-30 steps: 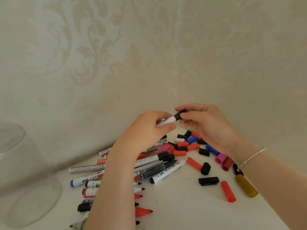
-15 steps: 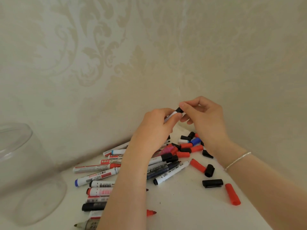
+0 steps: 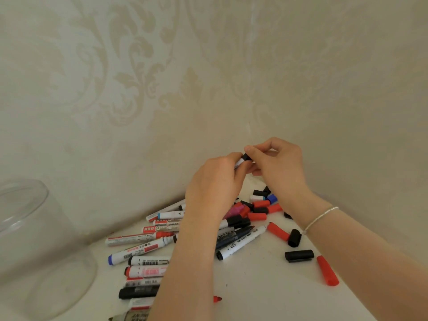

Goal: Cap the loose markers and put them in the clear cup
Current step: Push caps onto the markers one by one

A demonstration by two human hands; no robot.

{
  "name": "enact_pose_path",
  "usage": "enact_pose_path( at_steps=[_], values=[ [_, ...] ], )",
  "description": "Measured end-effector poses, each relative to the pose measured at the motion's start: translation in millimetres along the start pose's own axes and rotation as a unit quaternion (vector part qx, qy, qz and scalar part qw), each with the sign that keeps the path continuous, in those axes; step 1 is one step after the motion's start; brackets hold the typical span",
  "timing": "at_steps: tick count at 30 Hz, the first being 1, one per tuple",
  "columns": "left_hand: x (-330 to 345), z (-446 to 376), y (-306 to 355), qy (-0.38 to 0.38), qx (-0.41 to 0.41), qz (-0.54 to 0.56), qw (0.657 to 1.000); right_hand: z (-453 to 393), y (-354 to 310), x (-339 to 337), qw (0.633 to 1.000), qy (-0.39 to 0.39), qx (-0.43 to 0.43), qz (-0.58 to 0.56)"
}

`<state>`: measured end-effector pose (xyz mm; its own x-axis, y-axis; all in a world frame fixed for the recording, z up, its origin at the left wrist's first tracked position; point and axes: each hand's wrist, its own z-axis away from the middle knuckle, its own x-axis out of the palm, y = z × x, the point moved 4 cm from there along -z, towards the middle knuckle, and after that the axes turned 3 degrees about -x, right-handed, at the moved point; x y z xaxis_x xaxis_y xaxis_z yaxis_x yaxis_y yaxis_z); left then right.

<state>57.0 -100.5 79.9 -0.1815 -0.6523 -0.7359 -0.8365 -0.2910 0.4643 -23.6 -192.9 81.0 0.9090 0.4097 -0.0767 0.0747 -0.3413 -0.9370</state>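
Left hand (image 3: pixel 215 184) grips the white marker (image 3: pixel 240 162), raised above the table (image 3: pixel 254 286) near the wall corner; right hand (image 3: pixel 280 163) pinches the black cap (image 3: pixel 247 156) at the marker's end. Versus 1.0 s ago: both hands sit higher and closer together, and less of the barrel shows between them. Whether the cap is fully seated, cannot tell. Loose markers (image 3: pixel 139 239) and caps (image 3: pixel 298 255) lie below on the table. Clear cup (image 3: pixel 34 239) stands far left, well apart.
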Motion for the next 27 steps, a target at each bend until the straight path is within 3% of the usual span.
enact_pose_path(
  at_steps=[5, 13, 16, 19, 23, 27],
  values=[
    [4, 2, 3, -0.022, 0.022, 0.001, 1.000, -1, 4, -12, 0.998, -0.032, 0.054, 0.008],
    [6, 8, 0, -0.097, -0.022, 0.038, 0.994, 13, 13, -20, 0.987, -0.113, 0.108, 0.033],
    [7, 19, 0, -0.117, -0.035, 0.022, 0.992, 13, 17, -36, 0.982, -0.110, 0.091, 0.120],
    [13, 35, -2, -0.145, -0.040, 0.004, 0.989, 15, 20, -54, 0.955, -0.161, 0.064, 0.241],
    [27, 58, 12, -0.156, -0.015, 0.032, 0.987, 37, 22, -59, 0.944, -0.259, 0.127, 0.159],
    [51, 73, 26, -0.150, 0.005, 0.059, 0.987, 50, 27, -62, 0.948, -0.258, 0.088, 0.164]
  ],
)
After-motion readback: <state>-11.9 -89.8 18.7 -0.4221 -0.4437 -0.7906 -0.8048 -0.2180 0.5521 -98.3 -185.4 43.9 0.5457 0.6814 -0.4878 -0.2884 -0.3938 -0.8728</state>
